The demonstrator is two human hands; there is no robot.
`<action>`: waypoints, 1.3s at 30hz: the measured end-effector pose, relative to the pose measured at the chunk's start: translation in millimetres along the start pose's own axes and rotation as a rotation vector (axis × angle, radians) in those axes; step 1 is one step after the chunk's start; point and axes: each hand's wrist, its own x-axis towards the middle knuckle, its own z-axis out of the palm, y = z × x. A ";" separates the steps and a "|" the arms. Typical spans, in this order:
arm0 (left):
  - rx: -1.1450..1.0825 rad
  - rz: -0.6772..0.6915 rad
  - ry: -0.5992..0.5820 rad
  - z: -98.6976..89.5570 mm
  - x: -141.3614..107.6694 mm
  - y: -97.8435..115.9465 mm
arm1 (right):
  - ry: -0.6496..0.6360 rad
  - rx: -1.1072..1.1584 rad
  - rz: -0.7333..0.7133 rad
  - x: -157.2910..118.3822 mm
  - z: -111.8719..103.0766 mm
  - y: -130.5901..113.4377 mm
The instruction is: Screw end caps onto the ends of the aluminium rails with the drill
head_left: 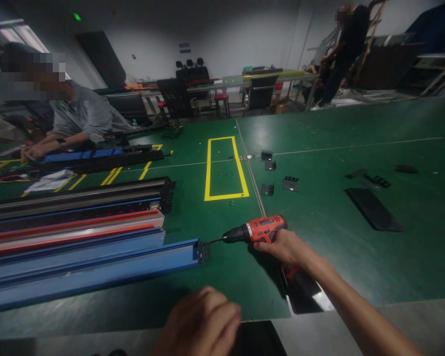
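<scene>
My right hand (287,246) is wrapped round the grip of a red and black cordless drill (265,227), which lies level above the table and points left. Its long thin bit (214,241) reaches the black end bracket (204,251) of a blue metal channel (133,273); whether the tip sits in a screw cannot be made out. Low in front of me, my left hand (205,319) is closed, its fingers curled and blurred. Anything inside those fingers is hidden. It touches neither the channel nor the drill.
More blue, red and black profiles (77,230) lie left on the green table (319,257). Small black brackets (290,184) and a flat black plate (374,208) rest to the right. Yellow tape (206,173) marks a rectangle. A person (89,111) works at far left; another (346,49) stands behind.
</scene>
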 end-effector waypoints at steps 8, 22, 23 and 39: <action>0.435 -0.217 -0.012 -33.7 85.0 -90.9 | 0.019 -0.002 0.006 -0.6 1.2 -0.5; 0.310 -0.447 -0.286 -19.4 104.6 -107.4 | 0.016 0.023 0.033 -0.4 4.4 1.4; 0.308 -0.436 -0.280 -18.7 103.7 -108.3 | 0.009 0.034 0.034 -0.2 4.6 2.0; 0.314 -0.408 -0.163 -9.9 95.3 -116.0 | -0.013 0.027 0.024 2.6 0.6 -1.4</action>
